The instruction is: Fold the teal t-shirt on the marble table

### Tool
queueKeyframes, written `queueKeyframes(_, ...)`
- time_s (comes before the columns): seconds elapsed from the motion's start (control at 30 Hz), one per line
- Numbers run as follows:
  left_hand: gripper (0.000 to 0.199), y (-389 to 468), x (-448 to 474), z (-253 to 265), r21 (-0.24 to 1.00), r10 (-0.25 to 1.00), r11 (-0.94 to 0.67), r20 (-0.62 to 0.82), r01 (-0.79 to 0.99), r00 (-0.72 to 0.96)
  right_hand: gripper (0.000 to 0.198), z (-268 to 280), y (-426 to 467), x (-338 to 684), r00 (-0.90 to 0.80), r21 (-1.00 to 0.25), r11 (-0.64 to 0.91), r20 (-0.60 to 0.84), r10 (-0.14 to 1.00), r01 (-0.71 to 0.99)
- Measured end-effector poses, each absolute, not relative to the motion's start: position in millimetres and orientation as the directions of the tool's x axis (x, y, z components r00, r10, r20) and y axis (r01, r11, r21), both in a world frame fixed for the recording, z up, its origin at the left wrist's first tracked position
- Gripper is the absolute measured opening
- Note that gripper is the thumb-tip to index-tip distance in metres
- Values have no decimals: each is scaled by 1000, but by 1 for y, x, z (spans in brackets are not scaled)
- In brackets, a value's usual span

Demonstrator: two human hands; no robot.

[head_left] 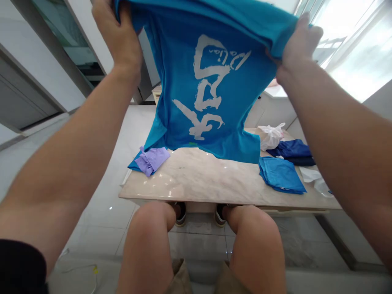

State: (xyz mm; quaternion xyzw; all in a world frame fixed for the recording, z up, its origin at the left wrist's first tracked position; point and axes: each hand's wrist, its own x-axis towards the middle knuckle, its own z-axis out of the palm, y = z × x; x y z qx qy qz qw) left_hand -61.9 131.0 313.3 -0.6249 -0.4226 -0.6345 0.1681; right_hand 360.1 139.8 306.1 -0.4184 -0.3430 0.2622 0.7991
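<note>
A blue T-shirt (180, 77) with white brush lettering hangs upside down in the air between my hands, its collar and sleeves lowest, just above the table. My left hand (114, 30) grips it by the upper left corner, near the top of the view. At the upper right, my right hand (298, 45) is closed on the opposite corner. Cloth hides some fingertips of both hands. Below lies the marble-topped table (196, 179).
A folded blue garment (281, 174) lies on the table's right side, with dark blue clothing (290, 150) and a white plastic bag (272, 136) behind it. A purple cloth (151, 160) rests on blue fabric at the left end. My knees are close to the front edge.
</note>
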Motion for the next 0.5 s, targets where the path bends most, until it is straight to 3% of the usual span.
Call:
queueKeyframes(0.07, 42, 131, -62, 280, 218, 205, -607, 972, 765, -114, 26, 286, 142, 375, 541, -832, 540, 399, 741, -126)
queueKeyframes(0.1, 21, 127, -61, 248, 197, 196, -621, 976, 759, -92, 28, 262, 138, 379, 500, -825, 550, 425, 755, -130)
queueKeyframes(0.13, 15, 119, -60, 208, 199, 179, -621, 978, 758, -110, 30, 229, 131, 380, 469, -824, 549, 434, 769, -138)
queueKeyframes(0.17, 17, 107, -59, 160, 255, 212, -607, 965, 753, -155, 32, 190, 119, 378, 444, -834, 532, 424, 789, -150)
queueKeyframes(0.2, 20, 92, -59, 109, 350, 330, -583, 927, 733, -180, 34, 144, 104, 374, 425, -857, 490, 390, 817, -156)
queueKeyframes(0.23, 20, 74, -61, 56, 441, 429, -557, 878, 704, -211, 34, 96, 84, 370, 410, -900, 408, 318, 855, -152)
queueKeyframes(0.33, 22, 12, -78, -78, 625, 832, -410, 555, 664, -8, 40, -36, 13, 360, 344, -986, -123, -154, 926, -109)
queueKeyframes(0.43, 30, -32, -101, -143, 689, 956, -240, 291, 684, 43, 34, -110, -43, 367, 328, -892, -446, -444, 834, -73)
queueKeyframes(0.5, 33, -43, -113, -152, 693, 979, -187, 190, 696, 73, 30, -124, -61, 376, 285, -842, -537, -528, 800, -50)
